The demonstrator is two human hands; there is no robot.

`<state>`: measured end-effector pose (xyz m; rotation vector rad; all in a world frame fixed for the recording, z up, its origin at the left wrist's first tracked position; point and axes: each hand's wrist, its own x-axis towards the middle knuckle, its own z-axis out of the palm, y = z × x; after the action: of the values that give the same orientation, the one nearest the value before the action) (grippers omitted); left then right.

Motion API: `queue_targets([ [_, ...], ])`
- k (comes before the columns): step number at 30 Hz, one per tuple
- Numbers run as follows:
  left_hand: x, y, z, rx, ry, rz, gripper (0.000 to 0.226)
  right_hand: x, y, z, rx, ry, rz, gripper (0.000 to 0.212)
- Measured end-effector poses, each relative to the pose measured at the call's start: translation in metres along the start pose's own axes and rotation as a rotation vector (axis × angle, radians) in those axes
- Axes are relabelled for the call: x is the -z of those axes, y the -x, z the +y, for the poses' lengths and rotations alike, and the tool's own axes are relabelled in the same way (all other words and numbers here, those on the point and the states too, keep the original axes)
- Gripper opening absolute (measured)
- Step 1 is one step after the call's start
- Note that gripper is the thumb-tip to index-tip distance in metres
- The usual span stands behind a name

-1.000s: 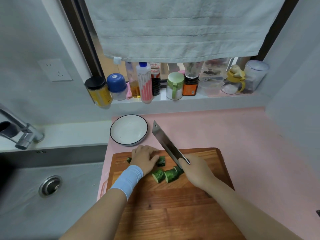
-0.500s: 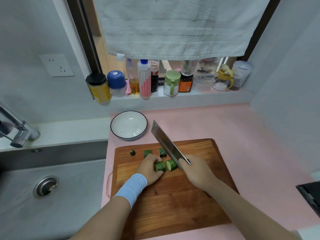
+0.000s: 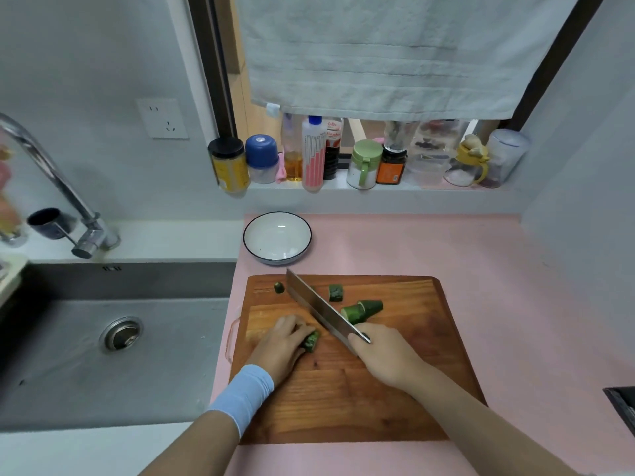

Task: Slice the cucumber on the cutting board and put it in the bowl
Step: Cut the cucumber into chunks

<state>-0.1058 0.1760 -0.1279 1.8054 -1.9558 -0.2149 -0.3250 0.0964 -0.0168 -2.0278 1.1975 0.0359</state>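
A wooden cutting board (image 3: 395, 379) lies on the pink counter. My left hand (image 3: 281, 345) presses a dark green cucumber piece (image 3: 312, 341) onto the board's left half. My right hand (image 3: 381, 355) grips the handle of a cleaver (image 3: 319, 309), its blade angled up-left just right of that piece. Cut cucumber chunks lie behind the blade: two joined pieces (image 3: 362, 310), one (image 3: 336, 292) further back, and a small end (image 3: 279, 287) near the board's far left corner. The white bowl (image 3: 277, 237) with a dark rim stands empty behind the board.
A steel sink (image 3: 113, 338) with a drain and a faucet (image 3: 58, 187) lies to the left. Jars and bottles (image 3: 360, 163) line the window sill under a hanging grey towel (image 3: 395, 53). A dark object (image 3: 623, 407) pokes in at the right edge.
My left hand slid toward me and left with one cucumber piece. The cleaver stayed angled over the board and the cut chunks now lie spread behind the blade. The view shifted upward.
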Motion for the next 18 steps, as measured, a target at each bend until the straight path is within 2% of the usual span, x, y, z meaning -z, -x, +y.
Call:
queue_targets([
  [4,-0.007,0.010,0.013,0.120,0.037,0.031,0.044,-0.006,0.001,0.008,-0.005,0.018,-0.010,0.036],
  [8,-0.013,0.017,0.021,0.251,0.081,0.086,0.033,-0.012,0.000,0.015,-0.004,0.050,-0.036,0.037],
  [9,-0.016,0.018,0.023,0.297,0.048,0.099,0.043,-0.014,-0.001,0.016,-0.001,0.053,-0.040,0.037],
  [11,-0.021,0.022,0.025,0.263,-0.030,0.120,0.064,-0.016,-0.001,0.018,-0.001,0.058,-0.046,0.037],
  [12,-0.025,0.024,0.023,0.227,-0.031,0.103,0.065,-0.018,-0.002,0.019,-0.005,0.062,-0.047,0.036],
  [15,-0.031,0.027,0.017,0.189,0.012,0.110,0.035,-0.021,-0.002,0.021,-0.013,0.071,-0.044,0.035],
  [18,-0.035,0.030,0.016,0.125,0.052,0.164,0.027,-0.023,0.000,0.021,-0.017,0.077,-0.035,0.032],
])
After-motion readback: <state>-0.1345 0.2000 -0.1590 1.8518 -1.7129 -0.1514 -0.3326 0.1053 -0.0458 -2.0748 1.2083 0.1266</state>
